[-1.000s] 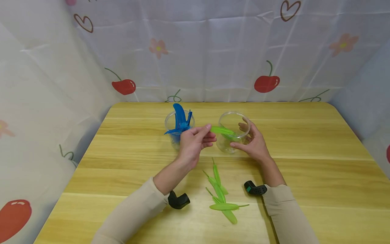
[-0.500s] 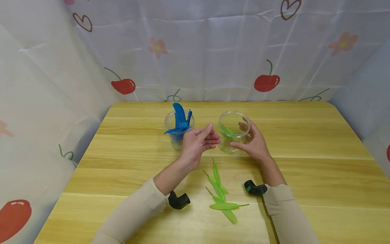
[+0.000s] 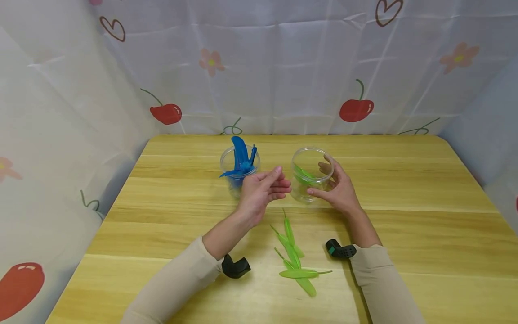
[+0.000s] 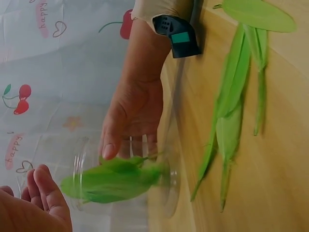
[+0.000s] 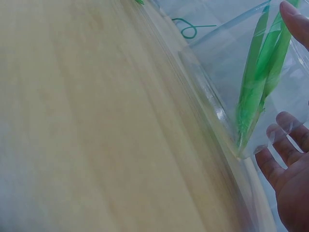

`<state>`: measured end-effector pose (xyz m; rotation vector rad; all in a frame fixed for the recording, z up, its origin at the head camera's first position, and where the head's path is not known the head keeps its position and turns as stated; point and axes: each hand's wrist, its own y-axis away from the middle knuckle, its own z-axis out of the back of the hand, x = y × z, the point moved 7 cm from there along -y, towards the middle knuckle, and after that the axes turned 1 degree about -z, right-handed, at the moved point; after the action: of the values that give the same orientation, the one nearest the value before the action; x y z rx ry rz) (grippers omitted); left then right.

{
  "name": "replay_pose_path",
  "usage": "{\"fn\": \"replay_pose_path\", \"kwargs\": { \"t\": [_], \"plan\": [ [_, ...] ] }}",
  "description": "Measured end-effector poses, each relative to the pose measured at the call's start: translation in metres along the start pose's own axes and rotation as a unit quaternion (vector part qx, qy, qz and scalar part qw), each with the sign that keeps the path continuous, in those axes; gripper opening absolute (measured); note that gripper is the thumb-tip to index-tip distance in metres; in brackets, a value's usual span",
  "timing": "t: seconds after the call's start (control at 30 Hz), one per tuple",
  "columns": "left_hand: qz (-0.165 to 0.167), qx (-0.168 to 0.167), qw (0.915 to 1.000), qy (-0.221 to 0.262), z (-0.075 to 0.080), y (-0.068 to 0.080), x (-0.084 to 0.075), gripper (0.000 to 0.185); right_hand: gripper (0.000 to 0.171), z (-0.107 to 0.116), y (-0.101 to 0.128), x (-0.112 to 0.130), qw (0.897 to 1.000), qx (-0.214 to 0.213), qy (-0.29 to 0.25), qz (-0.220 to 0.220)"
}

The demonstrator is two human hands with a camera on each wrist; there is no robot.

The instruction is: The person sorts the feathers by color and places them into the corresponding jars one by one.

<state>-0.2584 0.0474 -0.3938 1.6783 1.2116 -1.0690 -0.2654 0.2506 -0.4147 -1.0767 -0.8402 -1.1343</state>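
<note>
My right hand (image 3: 340, 191) holds the side of a clear cup (image 3: 300, 193) on the table, thumb in front and fingers around the far side. Several green feathers (image 4: 113, 181) lean inside this cup, as the left wrist view shows. To its left my left hand (image 3: 261, 193) hovers with nothing in it, its fingers loosely extended towards the cup but apart from it. Behind the left hand stands a second clear cup (image 3: 224, 161) with blue feathers (image 3: 241, 157) sticking out over the rim; the hand hides part of it. Several loose green feathers (image 3: 297, 273) lie overlapping between the forearms.
A light wooden table (image 3: 421, 189) carries everything. Its far edge meets a white curtain (image 3: 275, 81) printed with cherries, hearts and flowers. Black devices (image 3: 341, 249) are worn at both wrists, near the beige sleeves.
The green feather pinched in my left hand a second ago has been let go and now lies in the right-hand cup. The left hand's fingers have loosened. My right hand keeps its hold.
</note>
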Motion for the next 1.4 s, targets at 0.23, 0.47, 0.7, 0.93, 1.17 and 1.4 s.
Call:
{"fn": "replay_pose_path", "kwargs": {
  "t": [0.23,0.47,0.7,0.93,1.17,1.4],
  "plan": [
    [0.042,0.01,0.9983,-0.04,0.012,0.005,0.019,0.031,0.097,0.001,-0.008,-0.027,1.0,-0.002,-0.005,0.003],
    [0.071,0.014,0.9946,-0.074,0.025,0.006,0.034,0.04,0.097,0.004,-0.008,-0.034,1.0,-0.007,-0.005,-0.002],
    [0.129,0.057,0.9832,-0.116,0.029,0.008,0.051,0.039,0.093,0.002,-0.002,-0.012,1.0,-0.001,-0.013,0.002],
    [0.173,0.093,0.9707,-0.138,0.036,0.01,0.062,0.035,0.098,0.003,-0.008,-0.035,1.0,-0.003,-0.02,0.01],
    [0.188,0.131,0.9609,-0.155,0.034,0.009,0.068,0.032,0.096,0.003,-0.006,-0.024,1.0,-0.001,-0.02,0.003],
    [0.199,0.143,0.9519,-0.184,0.033,0.008,0.07,0.028,0.091,0.001,-0.001,-0.002,1.0,0.004,-0.011,0.002]
  ]
}}
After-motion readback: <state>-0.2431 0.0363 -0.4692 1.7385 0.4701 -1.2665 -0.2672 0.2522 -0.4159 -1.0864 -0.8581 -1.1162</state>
